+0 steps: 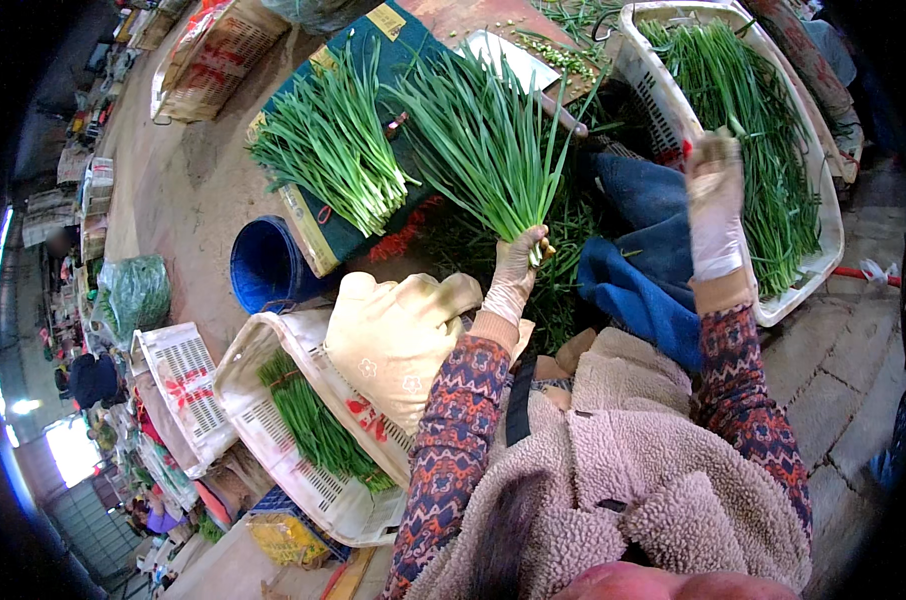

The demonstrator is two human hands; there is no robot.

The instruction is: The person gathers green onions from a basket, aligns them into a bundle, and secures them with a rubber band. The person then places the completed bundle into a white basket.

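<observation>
My gloved left hand (519, 259) grips the white stem ends of a bunch of garlic chives (490, 142), whose green leaves fan out away from me. Blurred by motion, my gloved right hand (715, 176) is over the near side of a white plastic crate (834, 225) filled with loose chives (760, 157). A pale stalk shows near its fingertips, but I cannot tell whether it is held. Another pile of chives (340, 150) lies on a green-covered board (415, 37), pale ends toward me. Beside that pile lies a small red band (324, 214).
A blue bucket (267, 262) stands left of the board. Nearer, a white crate (250, 405) holds tied chives (314, 427). A handled blade (516, 64) lies beyond the held bunch. Leaf scraps (565, 292) and blue cloth (633, 285) lie between my hands.
</observation>
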